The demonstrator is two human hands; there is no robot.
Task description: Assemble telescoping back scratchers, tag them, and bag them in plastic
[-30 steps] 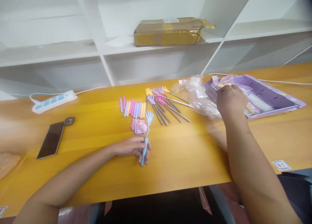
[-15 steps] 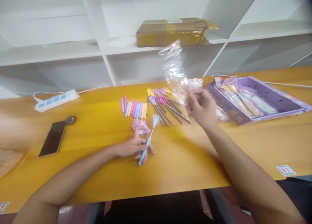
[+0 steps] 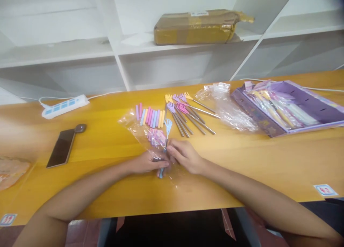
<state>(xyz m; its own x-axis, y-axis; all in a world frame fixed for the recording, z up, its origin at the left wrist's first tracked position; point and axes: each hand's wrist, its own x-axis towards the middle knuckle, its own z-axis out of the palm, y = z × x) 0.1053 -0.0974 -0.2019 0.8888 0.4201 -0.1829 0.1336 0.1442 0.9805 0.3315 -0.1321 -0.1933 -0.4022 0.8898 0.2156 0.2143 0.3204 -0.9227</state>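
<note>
Between my hands is a blue back scratcher with a claw-shaped head, a metal rod and a blue handle. My left hand is closed round its handle. My right hand pinches a clear plastic bag, which stretches to the left across the scratcher and my left hand. Beyond my hands lie pink printed cards and a row of pastel handles. To their right rest several metal rods with yellow, purple and pink claw heads.
A purple box with packaged scratchers stands at the right, beside a pile of clear bags. At the left are a power strip, a phone and a mouse-like grey object. A taped carton sits on the shelf behind.
My right hand has come down from the bag pile to my left hand, bringing a clear bag over the scratcher. The blue scratcher now stands more upright in my left hand.
</note>
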